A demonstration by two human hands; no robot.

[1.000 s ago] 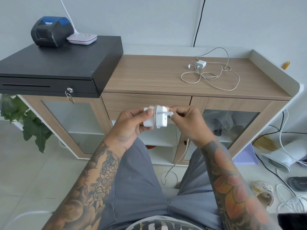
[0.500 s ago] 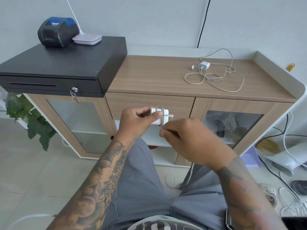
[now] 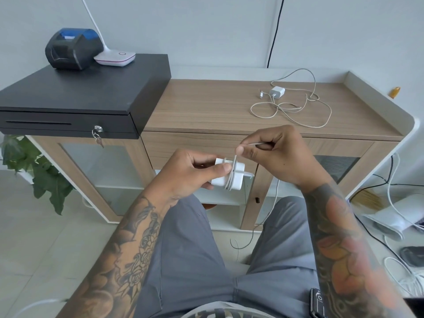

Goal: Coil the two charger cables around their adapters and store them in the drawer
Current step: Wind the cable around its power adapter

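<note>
Left hand: gripping the white adapter in front of the cabinet, thumb pressing on the wraps.
Right hand: pinching the cable just above the adapter, fingers curling round it.
Cable: lying in several turns around the adapter, its loose tail hanging down between the knees.
Second charger: lying uncoiled on the wooden surface, cord sprawling in loops.
Drawer: sitting closed under the surface.
</note>
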